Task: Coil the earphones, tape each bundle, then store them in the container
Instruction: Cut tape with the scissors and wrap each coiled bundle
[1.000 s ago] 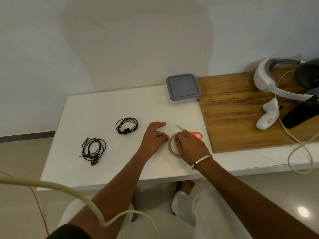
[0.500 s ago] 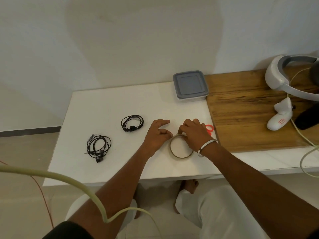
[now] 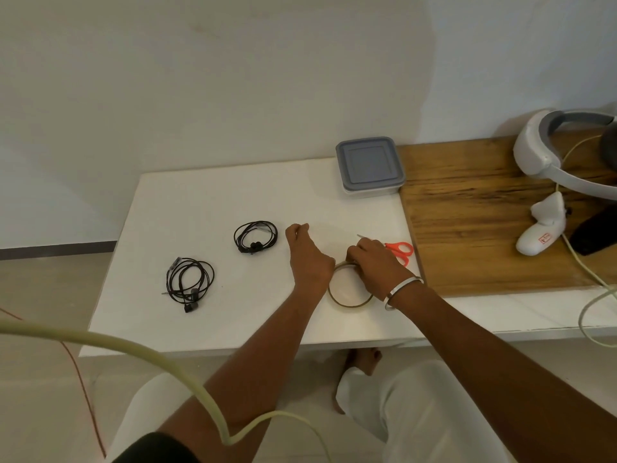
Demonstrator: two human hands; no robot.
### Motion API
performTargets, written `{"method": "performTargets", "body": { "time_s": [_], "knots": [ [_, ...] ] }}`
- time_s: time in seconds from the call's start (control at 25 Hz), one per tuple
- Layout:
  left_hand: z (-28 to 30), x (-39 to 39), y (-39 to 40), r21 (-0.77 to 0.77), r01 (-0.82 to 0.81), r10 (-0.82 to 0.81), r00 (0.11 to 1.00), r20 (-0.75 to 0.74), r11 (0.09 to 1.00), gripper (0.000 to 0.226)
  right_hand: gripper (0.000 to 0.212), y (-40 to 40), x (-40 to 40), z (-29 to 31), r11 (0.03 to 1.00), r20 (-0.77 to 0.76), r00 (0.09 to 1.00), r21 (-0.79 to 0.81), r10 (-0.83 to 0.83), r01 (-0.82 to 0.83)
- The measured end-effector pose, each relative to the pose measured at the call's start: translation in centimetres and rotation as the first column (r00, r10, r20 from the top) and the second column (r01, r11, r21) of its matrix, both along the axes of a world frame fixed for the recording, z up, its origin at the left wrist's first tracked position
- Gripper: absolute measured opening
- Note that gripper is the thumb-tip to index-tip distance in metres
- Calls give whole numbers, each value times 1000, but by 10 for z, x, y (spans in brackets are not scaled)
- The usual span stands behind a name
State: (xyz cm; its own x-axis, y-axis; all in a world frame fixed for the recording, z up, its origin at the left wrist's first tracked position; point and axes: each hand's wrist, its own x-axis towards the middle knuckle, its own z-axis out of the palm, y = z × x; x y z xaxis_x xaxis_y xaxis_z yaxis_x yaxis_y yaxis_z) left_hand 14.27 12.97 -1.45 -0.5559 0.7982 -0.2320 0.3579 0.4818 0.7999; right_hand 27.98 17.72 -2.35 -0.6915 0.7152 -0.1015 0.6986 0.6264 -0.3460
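White table (image 3: 207, 202): bore all task items; a wooden board (image 3: 484, 228) adjoined it on the right.

Container (image 3: 370, 167): grey lid on, at the far edge beside the board, well apart from the hands.

Earphones, near-left bundle (image 3: 189, 282): coiled loosely, untaped. Earphones, far bundle (image 3: 255, 236): coiled tighter, untaped, just left of the left hand.

Tape roll (image 3: 350, 289): lay flat between the wrists.

Right hand (image 3: 375, 264): fingers curled down on the roll's far rim, pinning it.

Left hand (image 3: 309, 253): fingertips pressed together as if pinching; whether they held a tape end could not be told.

Scissors (image 3: 399, 250): orange handles showing beyond the right hand.

Judgement: tape was being drawn. Best done by holding the roll firmly, pulling a short strip low and straight, and keeping it off the table before cutting.
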Motion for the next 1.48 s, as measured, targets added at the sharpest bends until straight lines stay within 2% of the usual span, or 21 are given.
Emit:
{"method": "performTargets", "body": {
  "time_s": [0.12, 0.28, 0.4, 0.56, 0.72, 0.84, 0.96, 1.12, 1.24, 1.36, 1.48],
  "knots": [
    [3, 0, 2, -9, 39, -39, 996, -76, 999, 90, 26, -2, 0, -2, 1000, -15, 1000, -6, -6, 6],
    [0, -10, 3, -44, 26, -27, 1000, -13, 999, 95, 29, -2, 3, -5, 999, -25, 1000, -40, -13, 12],
    [-4, -26, -4, 3, 24, -24, 999, 27, 1000, 84, 29, -1, 2, -3, 998, -19, 999, -64, -26, 25],
    [-1, -39, -18, 159, 132, -136, 990, 19, 978, 63, 28, -4, -3, 4, 988, 0, 995, -119, -102, 101],
    [9, -45, -30, 231, 174, -214, 963, 164, 957, 52, 30, -10, -22, 17, 949, -147, 944, -158, -296, 273],
    [18, -51, -38, 233, 174, -236, 933, 273, 957, 48, 25, -16, -48, 31, 867, -357, 817, -389, -454, 312],
    [33, -62, -47, 256, 165, -248, 909, 336, 952, 45, 23, -16, -66, 44, 769, -420, 708, -578, -567, 273],
    [47, -75, -61, 269, 197, -289, 886, 364, 943, 44, 22, -17, -79, 63, 665, -413, 654, -723, -633, 186],
    [52, -85, -71, 293, 246, -341, 876, 340, 924, 46, 22, -21, -85, 72, 607, -401, 663, -788, -632, 102],
    [57, -94, -77, 292, 282, -365, 884, 291, 914, 47, 21, -24, -91, 76, 600, -384, 710, -797, -589, 66],
    [62, -101, -80, 308, 323, -401, 885, 236, 895, 47, 15, -23, -96, 78, 596, -393, 706, -801, -589, 50]
  ]
}}
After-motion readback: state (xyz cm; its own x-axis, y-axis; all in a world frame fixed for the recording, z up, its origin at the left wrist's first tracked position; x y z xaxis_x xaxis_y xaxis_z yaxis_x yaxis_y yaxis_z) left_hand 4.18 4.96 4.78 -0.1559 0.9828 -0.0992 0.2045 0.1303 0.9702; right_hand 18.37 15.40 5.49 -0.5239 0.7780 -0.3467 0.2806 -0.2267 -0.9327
